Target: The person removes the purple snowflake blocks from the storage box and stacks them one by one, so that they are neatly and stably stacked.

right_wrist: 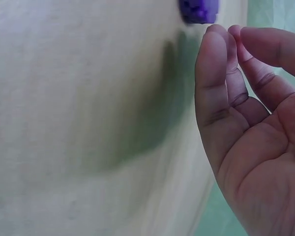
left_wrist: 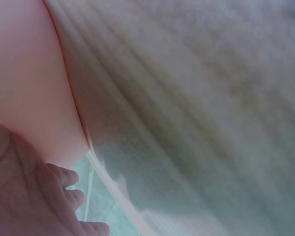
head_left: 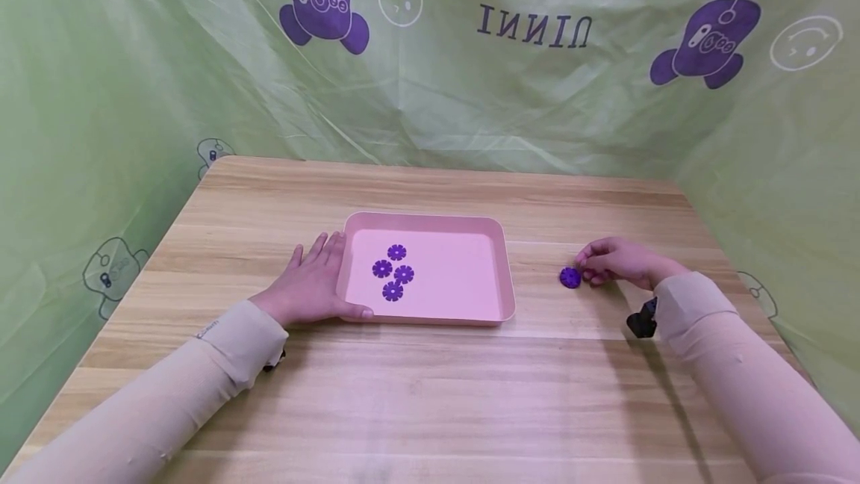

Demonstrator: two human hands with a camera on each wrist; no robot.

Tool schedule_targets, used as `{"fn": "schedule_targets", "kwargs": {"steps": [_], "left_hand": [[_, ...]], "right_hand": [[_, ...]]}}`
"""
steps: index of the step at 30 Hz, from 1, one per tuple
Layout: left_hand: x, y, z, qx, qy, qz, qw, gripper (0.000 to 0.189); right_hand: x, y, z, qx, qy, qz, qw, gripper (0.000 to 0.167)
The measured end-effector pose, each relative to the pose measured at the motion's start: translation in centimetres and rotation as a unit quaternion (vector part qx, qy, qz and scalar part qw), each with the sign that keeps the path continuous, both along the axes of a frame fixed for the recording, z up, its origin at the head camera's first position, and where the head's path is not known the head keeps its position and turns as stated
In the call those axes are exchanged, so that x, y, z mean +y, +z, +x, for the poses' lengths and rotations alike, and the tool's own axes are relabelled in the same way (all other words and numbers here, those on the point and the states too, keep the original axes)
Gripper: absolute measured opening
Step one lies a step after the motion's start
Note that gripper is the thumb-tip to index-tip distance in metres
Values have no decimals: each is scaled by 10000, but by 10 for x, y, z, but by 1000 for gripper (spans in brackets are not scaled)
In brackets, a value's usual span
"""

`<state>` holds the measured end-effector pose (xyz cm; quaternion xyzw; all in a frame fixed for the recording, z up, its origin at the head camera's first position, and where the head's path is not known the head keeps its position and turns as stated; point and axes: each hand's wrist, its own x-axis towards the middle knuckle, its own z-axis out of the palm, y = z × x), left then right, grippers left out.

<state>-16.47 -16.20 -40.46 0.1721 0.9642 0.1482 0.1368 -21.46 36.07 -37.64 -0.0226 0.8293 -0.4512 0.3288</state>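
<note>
Pink tray [head_left: 460, 267]: left edge touches splayed left hand [head_left: 310, 286]; right hand [head_left: 619, 261] bends, grip narrow, beside purple piece [head_left: 570, 277]; bench [head_left: 430, 394] between.

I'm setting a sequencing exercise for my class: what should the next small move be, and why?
Probably the right hand should pinch the top of the purple disc stack. That hand is right beside the stack on the wooden table, while four purple snowflake discs already lie in the pink tray and the left hand is at the tray's left edge.
</note>
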Motion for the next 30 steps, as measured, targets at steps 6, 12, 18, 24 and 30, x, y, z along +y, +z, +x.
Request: {"fn": "schedule_targets", "kwargs": {"steps": [6,12,18,24,30], "left_hand": [[0,3,-1,-15,8,-5,10000,151],[-1,1,-1,-5,18,10,10000,152],[-1,1,3,-34,56,23,10000,151],[0,2,5,10,50,22,10000,149],[1,3,4,42,32,31,10000,148]], "right_hand": [[-9,11,-9,291,119,117,9994,23],[-39,20,-17,503,366,63,9980,27],[-81,27,-24,655,690,10,9955,35],[-121,32,-32,738,862,-300,9931,35],[-155,37,-39,577,849,-428,9938,35]]}}
